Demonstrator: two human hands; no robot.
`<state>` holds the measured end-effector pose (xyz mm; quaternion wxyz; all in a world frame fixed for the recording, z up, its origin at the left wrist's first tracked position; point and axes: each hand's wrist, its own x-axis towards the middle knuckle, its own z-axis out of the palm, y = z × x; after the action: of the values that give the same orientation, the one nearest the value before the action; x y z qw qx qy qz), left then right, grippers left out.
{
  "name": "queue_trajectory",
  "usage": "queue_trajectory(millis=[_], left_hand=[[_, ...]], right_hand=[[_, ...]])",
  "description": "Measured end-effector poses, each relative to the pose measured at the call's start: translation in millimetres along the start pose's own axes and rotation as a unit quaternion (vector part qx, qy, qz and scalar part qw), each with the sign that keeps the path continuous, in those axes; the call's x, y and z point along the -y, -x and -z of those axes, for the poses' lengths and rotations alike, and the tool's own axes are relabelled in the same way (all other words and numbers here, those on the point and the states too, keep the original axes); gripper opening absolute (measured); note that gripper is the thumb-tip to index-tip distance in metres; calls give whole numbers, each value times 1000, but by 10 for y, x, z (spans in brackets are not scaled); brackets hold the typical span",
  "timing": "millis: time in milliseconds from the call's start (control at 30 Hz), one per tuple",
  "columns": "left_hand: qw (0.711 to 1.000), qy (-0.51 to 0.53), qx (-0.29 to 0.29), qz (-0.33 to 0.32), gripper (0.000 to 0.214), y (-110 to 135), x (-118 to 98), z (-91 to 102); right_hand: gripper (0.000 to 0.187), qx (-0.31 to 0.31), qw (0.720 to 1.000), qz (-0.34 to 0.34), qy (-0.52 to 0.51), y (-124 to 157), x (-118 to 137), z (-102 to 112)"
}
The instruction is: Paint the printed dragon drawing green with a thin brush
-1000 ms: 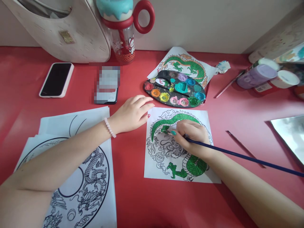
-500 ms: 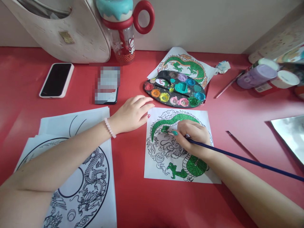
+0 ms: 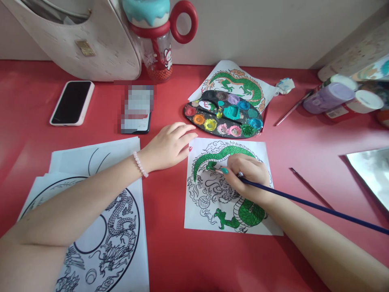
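- Gripping the blue paintbrush (image 3: pixel 319 205), the right hand (image 3: pixel 251 176) rests over the dragon sheet (image 3: pixel 220 190); the brush's rear end sits slightly lower than a second ago.
- The left hand (image 3: pixel 170 146) lies open, palm down, unmoved, its thumb by the sheet's left edge.
- Flat on the red counter (image 3: pixel 167 211), the sheet shows green tail, body and clawed limbs; head, flames and cloud are bare outline.
- Beyond it, the paint palette (image 3: pixel 221 120) overlaps another dragon picture (image 3: pixel 225 67), both unchanged.
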<state>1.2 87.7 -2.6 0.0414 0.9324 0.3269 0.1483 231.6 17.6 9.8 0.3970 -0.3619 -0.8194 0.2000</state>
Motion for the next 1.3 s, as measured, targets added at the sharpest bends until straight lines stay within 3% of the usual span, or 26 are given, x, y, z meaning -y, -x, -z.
queue_trajectory(millis=[167, 267, 367, 400, 467, 567, 633, 800, 933, 1067, 1300], left_hand=[[1000, 10, -1, 0, 31, -23, -71, 26], [999, 28, -28, 24, 27, -59, 7, 278], [978, 19, -136, 157, 27, 13, 419, 641], [968, 28, -142, 205, 41, 80, 624, 736], [952, 102, -80, 277, 70, 264, 1061, 835], [944, 185, 6, 274, 69, 544, 1558, 755], [947, 202, 28, 247, 71, 641, 1695, 630], [943, 126, 55, 303, 81, 604, 1677, 430], [951, 82, 52, 294, 87, 574, 1661, 409], [921, 138, 67, 358, 89, 540, 1564, 460], [883, 175, 98, 424, 93, 419, 1317, 585]], right_hand=[[30, -1, 1000, -4, -8, 2, -5, 4], [30, 0, 1000, -7, -9, 6, -8, 14], [29, 2, 1000, -7, -4, 9, -8, 18], [29, 1, 1000, -6, 0, 10, -7, 17], [28, -2, 1000, 0, 2, 8, -6, 11], [29, -11, 1000, 8, -6, 3, -7, 1], [30, -12, 1000, 8, -9, -3, -6, 0], [30, -9, 1000, 10, -9, -8, 8, 4], [27, -25, 999, 9, -17, 22, -7, 17], [19, -47, 999, 24, -7, 33, -48, 62], [14, -4, 992, 82, 97, -94, 24, 176]])
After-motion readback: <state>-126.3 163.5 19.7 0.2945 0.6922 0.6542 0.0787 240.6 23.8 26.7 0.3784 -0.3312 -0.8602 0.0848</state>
